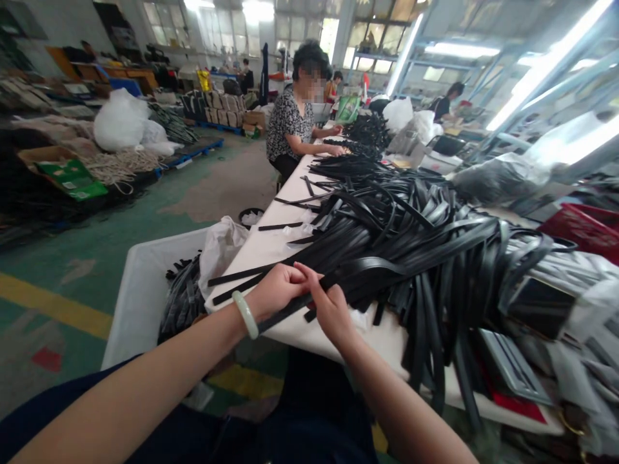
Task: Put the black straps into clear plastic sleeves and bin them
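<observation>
Close together over the table's near edge, my two hands are closed on a black strap [367, 264]. My left hand [279, 289], with a pale bangle [245, 315] at its wrist, pinches with thumb and fingers. Against its fingertips is my right hand [329, 308], its fingers bent round the strap, which arches away to the right. A dark length also runs below my left hand toward the bangle; whether it is the same strap I cannot tell. Beyond my hands spreads a big heap of black straps [435, 238], several hanging over the table's front edge.
A white bin [140, 290] with dark strap pieces stands left of the table [261, 251]. Across the table's far left side sits a person [290, 122] handling black pieces. On the right are a phone-like dark slab [539, 308], a grey flat case [513, 366] and a red basket [585, 229].
</observation>
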A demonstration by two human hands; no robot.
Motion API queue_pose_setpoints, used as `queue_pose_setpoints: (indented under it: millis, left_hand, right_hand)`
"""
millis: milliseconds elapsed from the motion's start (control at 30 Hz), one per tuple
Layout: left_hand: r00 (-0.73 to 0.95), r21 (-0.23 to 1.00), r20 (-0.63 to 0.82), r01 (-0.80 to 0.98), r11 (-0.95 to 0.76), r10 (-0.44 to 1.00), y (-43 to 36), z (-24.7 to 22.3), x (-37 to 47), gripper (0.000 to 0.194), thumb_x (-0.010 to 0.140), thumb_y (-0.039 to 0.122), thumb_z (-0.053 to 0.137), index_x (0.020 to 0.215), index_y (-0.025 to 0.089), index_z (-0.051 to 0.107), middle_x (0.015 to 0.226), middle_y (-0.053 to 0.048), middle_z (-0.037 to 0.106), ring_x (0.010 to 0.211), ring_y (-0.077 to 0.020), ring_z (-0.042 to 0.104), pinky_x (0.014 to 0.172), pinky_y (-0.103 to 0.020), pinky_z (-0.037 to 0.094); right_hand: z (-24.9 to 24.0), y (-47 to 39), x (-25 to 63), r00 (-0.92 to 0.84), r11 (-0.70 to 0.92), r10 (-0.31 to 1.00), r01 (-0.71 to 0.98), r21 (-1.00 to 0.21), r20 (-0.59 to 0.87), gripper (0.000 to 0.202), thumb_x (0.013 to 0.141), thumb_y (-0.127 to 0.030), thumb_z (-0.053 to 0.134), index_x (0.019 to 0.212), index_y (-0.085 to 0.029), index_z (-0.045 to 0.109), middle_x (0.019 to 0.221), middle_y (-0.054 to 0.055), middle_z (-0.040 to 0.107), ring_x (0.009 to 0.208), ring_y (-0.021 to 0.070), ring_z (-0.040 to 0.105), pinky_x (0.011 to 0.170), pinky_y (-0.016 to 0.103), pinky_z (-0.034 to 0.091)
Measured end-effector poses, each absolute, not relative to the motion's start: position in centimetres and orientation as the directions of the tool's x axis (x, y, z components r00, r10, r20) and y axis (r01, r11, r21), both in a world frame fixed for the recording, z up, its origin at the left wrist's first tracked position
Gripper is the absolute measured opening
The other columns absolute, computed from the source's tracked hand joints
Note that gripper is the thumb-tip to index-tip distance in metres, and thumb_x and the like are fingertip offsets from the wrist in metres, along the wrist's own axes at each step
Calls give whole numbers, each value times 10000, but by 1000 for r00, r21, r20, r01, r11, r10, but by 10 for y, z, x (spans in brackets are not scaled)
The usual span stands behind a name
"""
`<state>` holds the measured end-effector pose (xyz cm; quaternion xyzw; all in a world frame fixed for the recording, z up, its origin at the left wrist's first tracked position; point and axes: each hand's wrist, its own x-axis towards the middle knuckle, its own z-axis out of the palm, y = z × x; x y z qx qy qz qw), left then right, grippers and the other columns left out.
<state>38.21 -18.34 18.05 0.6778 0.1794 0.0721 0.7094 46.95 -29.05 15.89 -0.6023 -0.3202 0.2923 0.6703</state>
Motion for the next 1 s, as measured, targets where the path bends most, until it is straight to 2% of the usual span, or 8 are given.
queue_pose_setpoints:
  millis: [100,167,233,367,500,600,833,1000]
  left_hand:
    - [917,960,-271,278,18,291,-187,180,387,346,761,427,662,684,95,721,672,-99,715,579,-150,604,538,-232,406]
    - [906,947,-311,320,17,288,-189,181,393,329,753,415,662,708,96,730,693,-108,723,603,-163,622,548,-235,416]
    - [905,950,-301,311,16,301,-192,182,401,319,737,410,670,707,99,733,682,-100,719,575,-151,603,536,-231,409]
    - [909,967,-229,252,-23,350,-198,182,411,334,709,404,695,546,112,676,641,-73,695,510,-113,540,491,-217,374]
    - [885,934,-345,356,23,313,-199,178,406,288,712,392,690,692,108,736,690,-105,722,616,-178,632,567,-249,450]
    - [856,918,-391,391,73,338,-198,174,405,275,687,376,706,716,105,736,691,-113,727,646,-198,656,603,-267,475]
    - [865,939,-343,311,146,367,-192,166,401,270,633,371,773,601,117,690,541,-5,603,489,-85,496,492,-200,394]
    - [806,906,-404,288,309,433,-186,156,392,212,648,293,785,641,114,670,636,12,602,554,-68,521,525,-180,433]
  right_hand:
    - [162,-297,500,687,348,723,-276,-896,69,427,879,-509,528,1078,-172,699,1120,96,697,1004,278,665,913,452,505]
    - [163,-301,511,764,471,634,-264,-842,115,422,900,-498,490,1000,-154,714,1059,99,716,1012,277,664,949,469,484]
    - [159,-303,509,768,429,622,-170,-887,154,419,907,-498,482,1004,-166,717,1040,89,720,1005,271,666,926,452,500]
    - [145,-306,493,646,223,756,-103,-969,106,417,889,-522,506,1089,-217,707,1067,58,713,994,266,663,853,406,536]
    - [145,-308,514,655,407,753,-391,-826,61,422,869,-500,552,1142,-199,665,1117,78,700,1024,263,657,926,444,502]
    - [148,-306,526,759,551,644,-374,-746,94,392,895,-485,520,1019,-160,699,1041,97,722,980,248,677,981,452,465]
    - [129,-299,481,590,253,793,-99,-962,148,430,886,-557,494,1067,-233,711,1064,31,716,1033,230,650,947,381,481]
    - [120,-279,478,656,232,754,-251,-940,11,502,861,-611,491,963,-174,716,932,79,746,902,235,698,866,401,531]
